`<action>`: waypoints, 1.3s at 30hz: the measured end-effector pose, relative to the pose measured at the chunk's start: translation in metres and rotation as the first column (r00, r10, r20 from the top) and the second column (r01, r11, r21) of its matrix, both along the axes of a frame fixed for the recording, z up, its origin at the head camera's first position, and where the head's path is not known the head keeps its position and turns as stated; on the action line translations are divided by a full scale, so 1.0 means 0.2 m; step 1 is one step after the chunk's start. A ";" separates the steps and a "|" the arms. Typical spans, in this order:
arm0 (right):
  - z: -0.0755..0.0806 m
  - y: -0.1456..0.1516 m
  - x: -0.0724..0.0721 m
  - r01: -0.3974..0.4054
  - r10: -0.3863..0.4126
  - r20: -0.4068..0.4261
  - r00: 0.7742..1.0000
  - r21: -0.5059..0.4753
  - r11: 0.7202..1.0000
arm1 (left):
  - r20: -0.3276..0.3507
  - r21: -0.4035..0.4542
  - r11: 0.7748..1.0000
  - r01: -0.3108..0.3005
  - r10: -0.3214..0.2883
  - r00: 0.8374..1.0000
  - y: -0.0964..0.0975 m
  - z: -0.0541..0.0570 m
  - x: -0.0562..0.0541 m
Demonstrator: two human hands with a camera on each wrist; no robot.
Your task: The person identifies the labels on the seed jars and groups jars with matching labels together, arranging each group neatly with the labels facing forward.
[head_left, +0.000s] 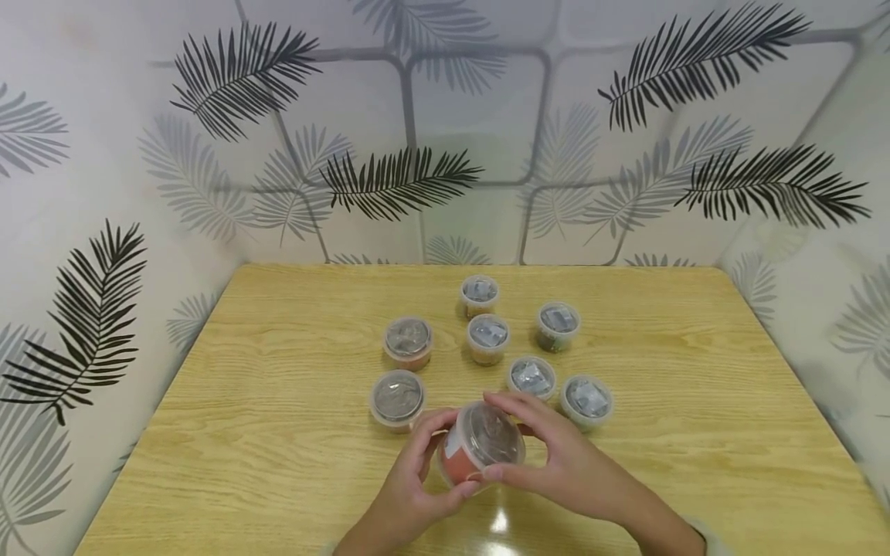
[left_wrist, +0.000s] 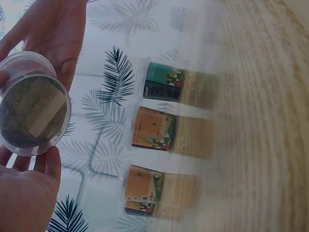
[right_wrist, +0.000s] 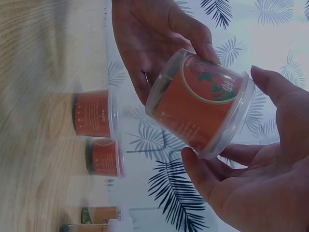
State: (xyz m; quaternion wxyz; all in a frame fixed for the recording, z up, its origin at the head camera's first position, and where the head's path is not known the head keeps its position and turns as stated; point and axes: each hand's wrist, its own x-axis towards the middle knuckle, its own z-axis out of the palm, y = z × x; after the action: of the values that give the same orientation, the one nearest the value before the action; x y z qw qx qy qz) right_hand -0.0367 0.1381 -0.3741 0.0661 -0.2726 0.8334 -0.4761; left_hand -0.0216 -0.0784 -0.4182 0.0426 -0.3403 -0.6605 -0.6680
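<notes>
A round clear-lidded tub with an orange-red label (head_left: 462,461) is held tilted between both hands above the front of the table. My left hand (head_left: 417,483) grips it low on the left, around its base. My right hand (head_left: 559,459) grips the rim of its lid, fingers at the far side and thumb at the near side. The left wrist view shows the tub's underside (left_wrist: 24,108), with brownish contents and a pale strip. In the right wrist view the label (right_wrist: 203,106) carries a green print, and the lid is on the tub.
Two similar orange-labelled tubs (head_left: 398,399) stand just beyond the left hand. Several smaller lidded tubs (head_left: 488,340) with silvery packets under their lids stand behind and to the right. The wooden table (head_left: 278,479) meets a leaf-patterned wall covering (head_left: 473,154) at the back.
</notes>
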 end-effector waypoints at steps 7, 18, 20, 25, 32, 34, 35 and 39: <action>0.02 -0.01 -0.04 0.022 -0.019 -0.045 0.999 0.054 0.998 | 0.003 -0.125 0.992 -0.026 0.027 1.000 -0.03 -0.11 -0.04; 0.14 0.09 -0.16 0.090 -0.076 -0.069 0.995 0.228 0.970 | -0.272 -0.545 0.794 -0.271 0.139 0.952 -0.22 -0.08 -0.19; 0.16 0.13 -0.21 0.104 -0.081 -0.096 0.992 0.260 0.960 | -0.351 -0.593 0.719 -0.362 0.174 0.920 -0.27 -0.07 -0.22; 0.23 0.27 -0.30 0.122 -0.096 -0.097 0.991 0.310 0.943 | -0.421 -0.690 0.554 -0.467 0.217 0.881 -0.36 -0.06 -0.28; 0.26 0.50 -0.44 0.156 -0.124 -0.109 0.986 0.380 0.912 | -0.322 -0.791 0.476 -0.385 0.212 0.923 -0.38 -0.08 -0.34; 0.25 0.57 -0.48 0.171 -0.135 -0.117 0.984 0.401 0.900 | -0.299 -0.806 0.463 -0.368 0.217 0.929 -0.38 -0.08 -0.35; 0.25 0.60 -0.51 0.180 -0.143 -0.121 0.982 0.413 0.893 | -0.291 -0.815 0.454 -0.361 0.218 0.932 -0.38 -0.07 -0.36; 0.21 0.75 -0.59 0.197 -0.157 -0.124 0.980 0.458 0.867 | -0.251 -0.841 0.432 -0.327 0.224 0.942 -0.37 -0.06 -0.38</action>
State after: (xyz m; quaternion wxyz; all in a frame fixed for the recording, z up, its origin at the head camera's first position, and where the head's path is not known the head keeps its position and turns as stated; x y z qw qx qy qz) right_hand -0.1542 0.2871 -0.3323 0.0516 -0.1903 0.9470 -0.2536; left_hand -0.0980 -0.1530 -0.4305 0.0058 -0.2352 -0.9501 -0.2048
